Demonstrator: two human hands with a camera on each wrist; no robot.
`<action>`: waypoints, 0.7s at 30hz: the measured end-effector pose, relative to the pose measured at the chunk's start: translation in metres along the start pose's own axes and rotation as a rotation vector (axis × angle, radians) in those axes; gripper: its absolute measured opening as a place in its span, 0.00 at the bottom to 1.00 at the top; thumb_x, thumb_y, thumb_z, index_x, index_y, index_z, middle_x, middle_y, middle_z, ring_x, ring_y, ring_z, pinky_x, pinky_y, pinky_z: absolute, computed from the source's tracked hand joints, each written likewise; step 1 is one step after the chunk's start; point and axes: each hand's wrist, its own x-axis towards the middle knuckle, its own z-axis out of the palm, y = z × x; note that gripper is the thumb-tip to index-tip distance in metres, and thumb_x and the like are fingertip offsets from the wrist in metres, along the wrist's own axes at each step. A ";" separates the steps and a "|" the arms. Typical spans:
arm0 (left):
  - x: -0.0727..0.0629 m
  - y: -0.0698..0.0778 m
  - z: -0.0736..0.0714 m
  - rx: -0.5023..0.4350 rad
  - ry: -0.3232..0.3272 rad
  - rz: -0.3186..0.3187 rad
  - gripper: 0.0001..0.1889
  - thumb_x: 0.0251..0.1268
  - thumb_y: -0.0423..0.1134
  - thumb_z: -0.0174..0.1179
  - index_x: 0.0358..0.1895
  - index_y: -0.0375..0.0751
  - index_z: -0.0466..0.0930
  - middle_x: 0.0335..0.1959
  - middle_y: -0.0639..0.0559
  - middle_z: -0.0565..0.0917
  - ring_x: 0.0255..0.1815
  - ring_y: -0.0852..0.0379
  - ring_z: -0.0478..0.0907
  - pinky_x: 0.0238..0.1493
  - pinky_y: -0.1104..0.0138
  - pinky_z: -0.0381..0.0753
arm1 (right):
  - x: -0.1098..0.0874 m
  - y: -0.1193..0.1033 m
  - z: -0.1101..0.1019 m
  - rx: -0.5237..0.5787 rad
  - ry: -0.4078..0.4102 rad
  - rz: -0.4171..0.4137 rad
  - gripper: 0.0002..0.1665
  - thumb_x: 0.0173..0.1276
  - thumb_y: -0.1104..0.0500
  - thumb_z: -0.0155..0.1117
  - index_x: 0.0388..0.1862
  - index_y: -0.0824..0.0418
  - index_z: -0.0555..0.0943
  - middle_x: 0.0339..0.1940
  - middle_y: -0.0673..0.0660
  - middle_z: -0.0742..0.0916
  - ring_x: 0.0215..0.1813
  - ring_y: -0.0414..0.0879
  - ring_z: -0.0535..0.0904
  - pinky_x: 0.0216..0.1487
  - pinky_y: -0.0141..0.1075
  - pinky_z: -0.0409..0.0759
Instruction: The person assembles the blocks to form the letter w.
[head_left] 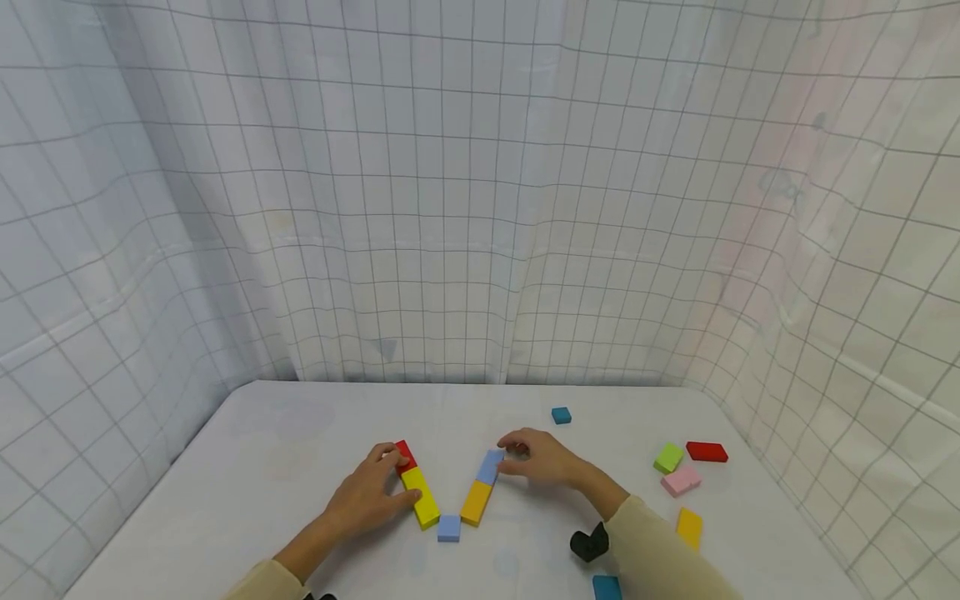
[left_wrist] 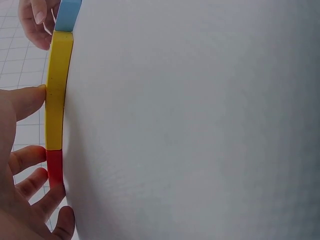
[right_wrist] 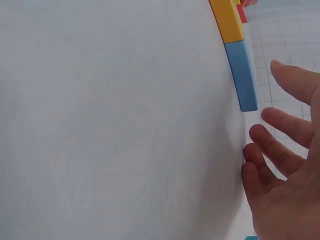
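Observation:
Several coloured blocks form a V on the white table. In its left arm a yellow block (head_left: 422,498) lies end to end with a red block (head_left: 405,457). A small light-blue block (head_left: 449,528) sits at the bottom point. The right arm is an orange-yellow block (head_left: 476,503) with a blue block (head_left: 490,467) beyond it. My left hand (head_left: 370,493) rests along the left arm, its thumb at the yellow block's side and relaxed fingers at the red one. Beside the blue block's far end is my right hand (head_left: 543,457), fingers loosely bent, nothing held.
Loose blocks lie to the right: teal (head_left: 561,415), green (head_left: 668,458), red (head_left: 707,452), pink (head_left: 681,481) and yellow (head_left: 689,528). Another teal block (head_left: 607,587) lies near the front, below a black object (head_left: 589,543) by the right sleeve. A gridded white curtain (head_left: 442,208) surrounds the table.

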 end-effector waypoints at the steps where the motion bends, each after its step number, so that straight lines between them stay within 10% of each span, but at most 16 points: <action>1: 0.000 0.000 0.000 0.001 0.001 0.000 0.29 0.58 0.52 0.75 0.57 0.38 0.81 0.69 0.37 0.71 0.63 0.37 0.76 0.60 0.39 0.77 | -0.002 0.001 -0.003 0.001 0.000 -0.002 0.26 0.72 0.47 0.71 0.62 0.57 0.81 0.54 0.48 0.83 0.55 0.46 0.77 0.62 0.46 0.78; 21: 0.000 0.001 0.000 0.023 0.006 0.004 0.28 0.59 0.52 0.75 0.56 0.38 0.81 0.68 0.37 0.72 0.62 0.36 0.76 0.59 0.39 0.78 | -0.089 0.002 -0.054 0.087 -0.018 -0.112 0.22 0.75 0.56 0.68 0.61 0.67 0.80 0.56 0.59 0.84 0.58 0.58 0.78 0.62 0.52 0.79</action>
